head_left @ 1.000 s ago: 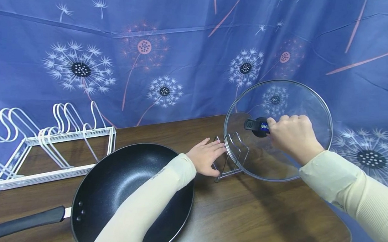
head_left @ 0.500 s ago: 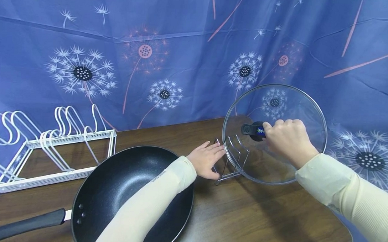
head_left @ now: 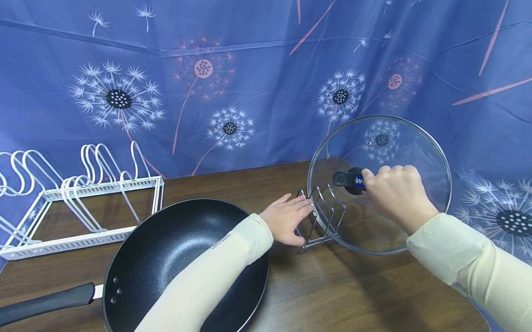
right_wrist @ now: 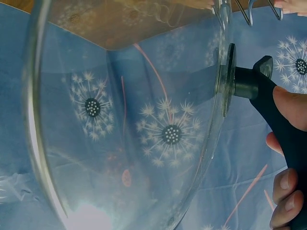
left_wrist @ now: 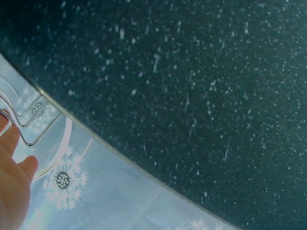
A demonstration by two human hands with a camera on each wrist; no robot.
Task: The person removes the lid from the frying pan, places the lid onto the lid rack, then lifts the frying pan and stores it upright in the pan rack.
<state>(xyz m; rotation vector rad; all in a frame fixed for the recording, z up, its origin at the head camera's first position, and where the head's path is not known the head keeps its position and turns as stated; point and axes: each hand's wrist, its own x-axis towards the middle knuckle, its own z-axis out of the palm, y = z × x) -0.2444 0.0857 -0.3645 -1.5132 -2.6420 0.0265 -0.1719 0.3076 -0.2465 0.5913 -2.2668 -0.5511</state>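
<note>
My right hand (head_left: 397,192) grips the black handle (right_wrist: 273,110) of a large glass pan lid (head_left: 390,136). The lid stands upright on edge, its lower left rim among the wires of a small metal rack (head_left: 314,242). Fingers and thumb (right_wrist: 291,108) wrap the handle in the right wrist view. At the rack's left side, my left hand (head_left: 286,219) has its fingers extended, with fingertips against the wires. In the left wrist view, part of that hand (left_wrist: 12,191) shows beside bent wires. Below my left forearm lies a black wok (head_left: 148,269).
A white rack (head_left: 69,243) with curved wire dividers stands at the left of the wooden table (head_left: 323,295). The wok's long handle (head_left: 37,299) points left. A blue dandelion-print curtain (head_left: 269,63) hangs behind. The table's rounded corner is at the right.
The lid and my right hand dip slightly and shift a little left at first, then stay nearly still against the rack. The left hand keeps its place; the head view drifts slightly.
</note>
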